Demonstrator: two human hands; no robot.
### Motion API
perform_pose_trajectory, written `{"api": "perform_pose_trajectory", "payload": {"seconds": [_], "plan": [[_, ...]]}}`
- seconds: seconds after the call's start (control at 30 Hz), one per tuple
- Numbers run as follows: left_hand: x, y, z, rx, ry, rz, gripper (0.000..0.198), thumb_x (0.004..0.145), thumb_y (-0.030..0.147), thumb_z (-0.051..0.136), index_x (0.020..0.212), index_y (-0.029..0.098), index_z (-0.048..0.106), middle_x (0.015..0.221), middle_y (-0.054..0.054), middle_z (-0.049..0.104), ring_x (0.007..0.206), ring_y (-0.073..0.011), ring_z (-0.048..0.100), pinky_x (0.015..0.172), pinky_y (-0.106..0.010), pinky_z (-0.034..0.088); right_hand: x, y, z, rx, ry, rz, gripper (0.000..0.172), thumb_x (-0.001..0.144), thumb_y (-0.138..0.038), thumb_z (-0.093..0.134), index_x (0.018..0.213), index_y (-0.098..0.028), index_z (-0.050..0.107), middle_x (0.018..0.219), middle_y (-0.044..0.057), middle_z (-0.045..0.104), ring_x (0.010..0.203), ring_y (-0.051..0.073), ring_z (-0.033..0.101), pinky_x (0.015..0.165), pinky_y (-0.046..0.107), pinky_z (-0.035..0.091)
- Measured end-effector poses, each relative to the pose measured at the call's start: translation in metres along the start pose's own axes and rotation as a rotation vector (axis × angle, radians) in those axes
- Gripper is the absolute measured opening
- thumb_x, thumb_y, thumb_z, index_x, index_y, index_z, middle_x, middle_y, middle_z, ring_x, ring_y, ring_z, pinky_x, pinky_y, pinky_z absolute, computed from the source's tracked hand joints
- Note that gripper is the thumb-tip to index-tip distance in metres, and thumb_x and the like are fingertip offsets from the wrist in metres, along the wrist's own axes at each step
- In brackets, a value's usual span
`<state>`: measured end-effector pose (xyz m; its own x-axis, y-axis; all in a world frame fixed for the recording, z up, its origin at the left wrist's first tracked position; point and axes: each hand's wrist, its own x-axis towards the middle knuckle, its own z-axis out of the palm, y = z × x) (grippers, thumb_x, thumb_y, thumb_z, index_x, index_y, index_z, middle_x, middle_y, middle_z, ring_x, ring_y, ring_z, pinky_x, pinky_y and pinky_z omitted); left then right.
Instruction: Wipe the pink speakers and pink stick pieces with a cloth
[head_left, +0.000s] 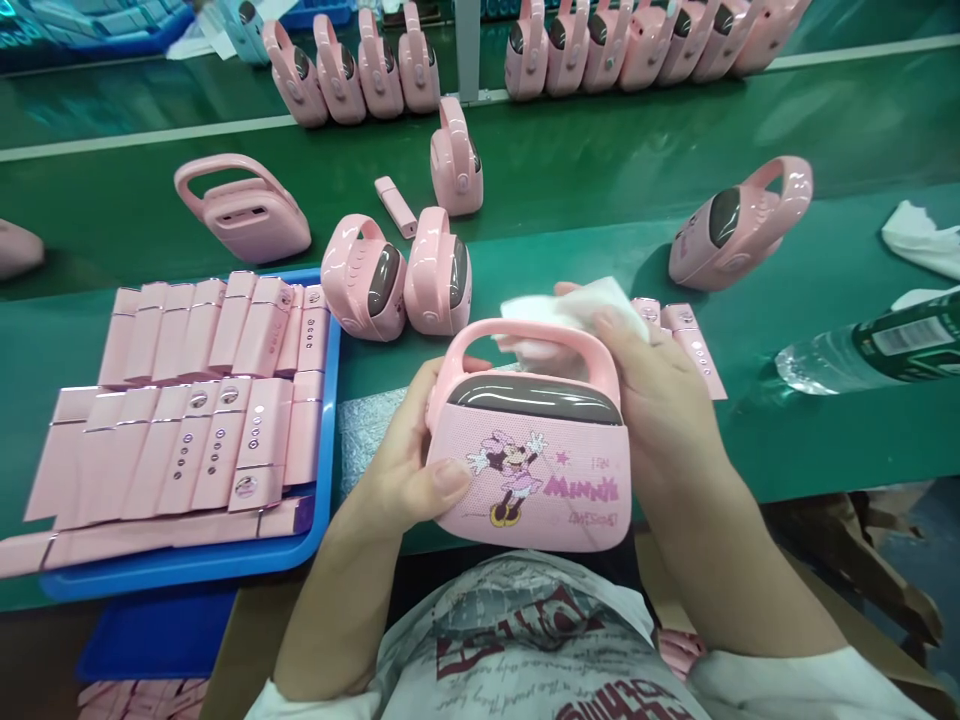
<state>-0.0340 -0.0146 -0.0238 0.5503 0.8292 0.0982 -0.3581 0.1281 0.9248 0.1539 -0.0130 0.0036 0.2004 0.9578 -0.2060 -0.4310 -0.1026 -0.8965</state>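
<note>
A pink portable speaker (532, 500) with a loop handle, a dark glossy top panel and a cartoon mouse on its mesh front is held in front of my body. My left hand (420, 470) grips its left side, thumb pressed on the front. My right hand (660, 390) is at the right side of the speaker, closed on a white cloth (611, 300) that shows behind and above the handle. The right fingertips are partly hidden by the cloth. Just beyond the speaker stand two more pink speakers (439, 275), close together.
On the left, a blue tray (326, 480) holds several pink stick-shaped units (259, 430) with buttons. More pink speakers (420, 75) line the back ledge. One speaker (720, 230) stands right, near a plastic bottle (862, 345). Pink sticks (694, 345) lie beside my right hand.
</note>
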Motion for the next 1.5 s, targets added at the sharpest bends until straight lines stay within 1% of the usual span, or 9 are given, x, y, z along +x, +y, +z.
{"api": "perform_pose_trajectory", "payload": {"seconds": [0.13,0.23,0.33,0.43,0.53,0.73,1.07,1.3,1.5], "plan": [[0.0,0.0,0.001,-0.026,-0.009,0.001,0.058,0.074,0.044,0.069,0.125,0.022,0.051,0.115,-0.009,0.062,0.097,-0.0247,0.063,0.079,-0.035,0.052,-0.009,-0.005,-0.005,-0.096,-0.055,-0.357,0.028,0.086,-0.049,0.063,0.104,-0.03,0.072,0.108,-0.002,0.072,0.11,0.022,0.065,0.1,0.036,0.05],[0.0,-0.001,0.003,-0.01,0.022,-0.01,0.063,0.072,0.046,0.07,0.127,0.022,0.05,0.122,-0.01,0.059,0.109,-0.0286,0.059,0.085,-0.037,0.051,-0.011,-0.009,-0.014,-0.198,-0.308,-0.317,0.059,0.078,-0.072,0.055,0.119,-0.031,0.068,0.116,0.001,0.071,0.124,0.027,0.057,0.109,0.043,0.043],[-0.002,-0.001,0.005,0.02,0.028,-0.016,0.068,0.07,0.048,0.072,0.129,0.022,0.049,0.125,-0.011,0.058,0.113,-0.0306,0.056,0.089,-0.038,0.049,-0.005,-0.016,-0.02,-0.328,-0.395,-0.202,0.052,0.083,-0.058,0.062,0.129,-0.034,0.059,0.127,-0.001,0.066,0.129,0.027,0.052,0.111,0.047,0.039],[-0.002,-0.001,0.004,0.074,0.011,-0.052,0.07,0.068,0.048,0.075,0.128,0.024,0.05,0.124,-0.01,0.058,0.109,-0.0301,0.058,0.085,-0.036,0.049,0.007,-0.022,-0.021,-0.544,-0.413,-0.2,0.041,0.079,-0.036,0.072,0.119,-0.032,0.067,0.115,-0.003,0.071,0.11,0.026,0.064,0.092,0.039,0.051],[0.0,-0.003,0.003,0.083,-0.031,-0.087,0.071,0.069,0.044,0.075,0.131,0.025,0.048,0.124,-0.009,0.058,0.11,-0.0299,0.058,0.086,-0.037,0.049,0.017,-0.023,-0.016,-0.83,-0.506,-0.313,0.019,0.085,-0.036,0.063,0.095,-0.027,0.076,0.072,-0.003,0.071,0.069,0.017,0.063,0.061,0.027,0.046],[0.004,-0.009,0.011,0.06,-0.107,-0.096,0.074,0.07,0.041,0.074,0.135,0.023,0.045,0.132,-0.011,0.056,0.119,-0.0347,0.054,0.099,-0.044,0.046,0.026,-0.026,0.001,-1.016,-0.619,-0.475,0.049,0.091,-0.05,0.051,0.052,-0.02,0.057,0.045,-0.004,0.048,0.044,0.009,0.037,0.047,0.026,0.025],[0.002,-0.012,0.011,0.051,-0.133,0.076,0.067,0.071,0.041,0.073,0.132,0.026,0.048,0.127,-0.009,0.056,0.114,-0.0296,0.057,0.092,-0.038,0.048,0.021,-0.055,-0.018,-0.986,-0.766,-0.341,0.027,0.09,-0.04,0.056,0.106,-0.028,0.075,0.062,-0.006,0.064,0.051,0.009,0.052,0.054,0.023,0.036],[0.006,-0.008,0.004,0.284,-0.048,0.174,0.066,0.068,0.042,0.075,0.126,0.021,0.051,0.12,-0.009,0.058,0.107,-0.0294,0.057,0.092,-0.04,0.046,0.017,-0.03,0.002,-1.344,-0.505,-0.556,0.024,0.09,-0.032,0.058,0.085,-0.017,0.075,0.072,0.002,0.07,0.064,0.013,0.056,0.062,0.026,0.034],[0.005,-0.006,0.006,0.181,-0.136,0.2,0.065,0.071,0.041,0.072,0.13,0.025,0.05,0.124,-0.008,0.059,0.11,-0.0288,0.059,0.093,-0.039,0.048,0.018,-0.057,-0.009,-1.21,-0.835,-0.513,0.035,0.1,-0.034,0.039,0.114,-0.021,0.068,0.081,-0.002,0.07,0.066,0.009,0.055,0.064,0.023,0.034]]}}
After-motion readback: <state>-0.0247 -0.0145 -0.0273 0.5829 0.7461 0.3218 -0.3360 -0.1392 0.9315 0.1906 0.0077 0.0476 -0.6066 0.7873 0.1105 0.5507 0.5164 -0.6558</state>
